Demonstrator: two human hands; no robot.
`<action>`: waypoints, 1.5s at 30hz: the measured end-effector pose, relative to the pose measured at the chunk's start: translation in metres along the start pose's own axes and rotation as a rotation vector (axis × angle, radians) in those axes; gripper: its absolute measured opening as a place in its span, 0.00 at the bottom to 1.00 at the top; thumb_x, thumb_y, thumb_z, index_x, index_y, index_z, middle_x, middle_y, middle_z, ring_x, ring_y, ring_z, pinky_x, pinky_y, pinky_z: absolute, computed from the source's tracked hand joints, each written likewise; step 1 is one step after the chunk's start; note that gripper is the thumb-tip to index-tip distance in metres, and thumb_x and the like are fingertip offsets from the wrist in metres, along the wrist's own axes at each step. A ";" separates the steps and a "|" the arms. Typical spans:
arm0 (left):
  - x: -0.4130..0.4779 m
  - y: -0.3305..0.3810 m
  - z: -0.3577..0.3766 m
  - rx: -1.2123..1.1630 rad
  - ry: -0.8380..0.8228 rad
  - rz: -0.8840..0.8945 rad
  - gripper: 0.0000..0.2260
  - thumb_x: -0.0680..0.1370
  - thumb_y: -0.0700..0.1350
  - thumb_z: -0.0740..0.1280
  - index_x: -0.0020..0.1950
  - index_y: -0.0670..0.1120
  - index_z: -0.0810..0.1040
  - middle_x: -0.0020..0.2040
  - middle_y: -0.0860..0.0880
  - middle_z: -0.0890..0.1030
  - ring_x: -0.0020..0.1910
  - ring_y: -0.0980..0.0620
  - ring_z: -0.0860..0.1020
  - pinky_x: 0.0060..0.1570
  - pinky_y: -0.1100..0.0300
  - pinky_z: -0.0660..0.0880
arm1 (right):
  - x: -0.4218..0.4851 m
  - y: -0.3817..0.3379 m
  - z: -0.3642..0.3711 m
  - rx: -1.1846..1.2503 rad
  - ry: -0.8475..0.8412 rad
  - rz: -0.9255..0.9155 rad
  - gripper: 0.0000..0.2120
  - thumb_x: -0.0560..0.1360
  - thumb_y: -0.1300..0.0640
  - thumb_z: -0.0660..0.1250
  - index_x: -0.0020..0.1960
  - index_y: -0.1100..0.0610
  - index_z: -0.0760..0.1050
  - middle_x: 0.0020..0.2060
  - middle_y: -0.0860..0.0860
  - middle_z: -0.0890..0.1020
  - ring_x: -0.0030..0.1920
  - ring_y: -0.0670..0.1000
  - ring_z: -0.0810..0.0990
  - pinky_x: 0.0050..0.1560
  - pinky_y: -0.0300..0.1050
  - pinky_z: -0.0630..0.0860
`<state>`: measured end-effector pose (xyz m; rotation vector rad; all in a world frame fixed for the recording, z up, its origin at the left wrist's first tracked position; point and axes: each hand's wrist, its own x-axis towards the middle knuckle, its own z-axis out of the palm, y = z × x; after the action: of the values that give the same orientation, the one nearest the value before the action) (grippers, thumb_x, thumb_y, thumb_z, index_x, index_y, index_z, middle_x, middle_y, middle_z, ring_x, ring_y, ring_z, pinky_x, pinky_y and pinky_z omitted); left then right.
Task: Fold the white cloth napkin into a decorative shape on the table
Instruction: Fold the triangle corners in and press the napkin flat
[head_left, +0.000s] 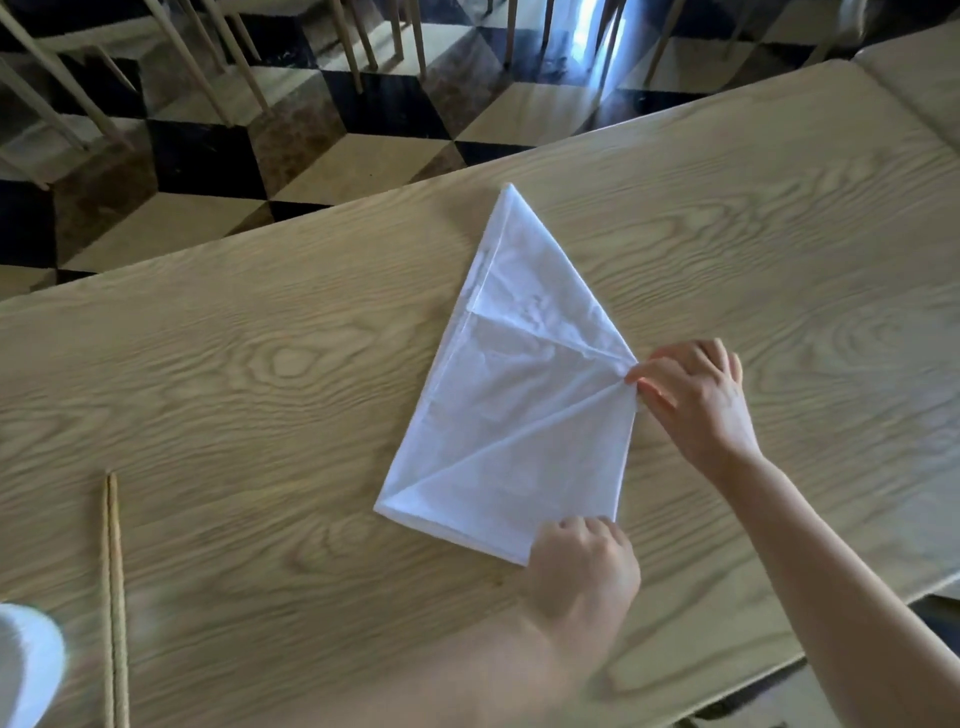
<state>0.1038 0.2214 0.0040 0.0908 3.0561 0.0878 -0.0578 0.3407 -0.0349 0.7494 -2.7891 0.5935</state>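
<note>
Two bare hands work at the near end of the white napkin (511, 415), which lies flat on the wooden table (260, 364). Our left hand (584, 566) is curled over the napkin's nearest corner, fingers bent and pressed down on the cloth; the corner itself is hidden beneath it. Our right hand (696, 395) pinches the napkin's right-hand corner between thumb and forefinger, where several creases meet. The napkin forms a kite-like shape whose long axis runs away from us, its sharp tip pointing toward the table's far edge. Left of the napkin and well apart, a pair of chopsticks (115, 597) lies lengthwise, cut off at the bottom, beside a blurred white object (26, 670) we cannot identify. Beyond the table we see a chequered floor (218, 171) and chair legs (202, 62).
</note>
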 end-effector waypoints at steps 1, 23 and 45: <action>0.002 0.003 -0.001 0.013 -0.052 0.012 0.09 0.52 0.41 0.54 0.19 0.45 0.74 0.16 0.51 0.69 0.16 0.55 0.69 0.29 0.63 0.51 | 0.002 0.002 0.000 0.001 -0.007 -0.003 0.06 0.69 0.58 0.68 0.45 0.52 0.81 0.46 0.51 0.80 0.50 0.55 0.69 0.53 0.51 0.65; -0.030 -0.124 0.054 -0.091 0.091 -0.025 0.24 0.81 0.51 0.49 0.73 0.39 0.62 0.74 0.43 0.62 0.74 0.45 0.60 0.70 0.46 0.58 | -0.048 -0.082 0.036 -0.121 -0.336 -0.031 0.29 0.79 0.42 0.48 0.75 0.56 0.56 0.75 0.51 0.58 0.75 0.49 0.53 0.74 0.49 0.50; 0.113 -0.095 0.036 -0.120 0.005 0.248 0.23 0.78 0.49 0.50 0.71 0.43 0.67 0.71 0.44 0.69 0.71 0.44 0.65 0.68 0.45 0.64 | -0.022 -0.091 0.051 -0.094 0.034 0.599 0.25 0.77 0.52 0.53 0.70 0.64 0.64 0.68 0.56 0.70 0.67 0.55 0.65 0.69 0.49 0.54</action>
<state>-0.0109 0.1359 -0.0472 0.4617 3.0200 0.2864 0.0038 0.2564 -0.0567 -0.1332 -2.9680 0.5458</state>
